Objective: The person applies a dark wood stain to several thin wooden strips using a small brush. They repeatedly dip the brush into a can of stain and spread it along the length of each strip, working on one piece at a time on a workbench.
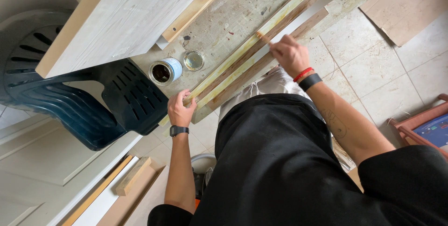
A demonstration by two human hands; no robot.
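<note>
On stained board, my left hand (181, 109) pinches near end of glue-wet strip (242, 58); thin, limp, sticky, grip dry edges; right hand (290, 54) closed round brush (262, 37)

beige tiled floor (373, 67), dark plastic chair (93, 109)

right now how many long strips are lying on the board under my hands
3, side by side: a glue-yellowed strip under the left hand, a brown strip beside it, a white strip by the right hand.
</note>
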